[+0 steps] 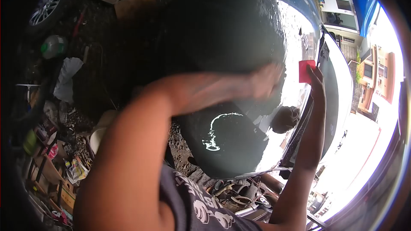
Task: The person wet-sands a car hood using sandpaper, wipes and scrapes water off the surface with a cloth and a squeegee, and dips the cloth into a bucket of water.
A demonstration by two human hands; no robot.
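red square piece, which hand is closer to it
Right: the right hand holds the red square piece; the blurred left hand is apart from it, at the car hood.

Smooth, glossy, wet-looking dark curved car panel point(246, 143) before you, flat, matt red square pad point(305, 72) at your two o'clock, crumpled dark wad point(286, 119), matt and cloth-like, between three and four, printed dark cloth shirt point(188, 203) at your six.
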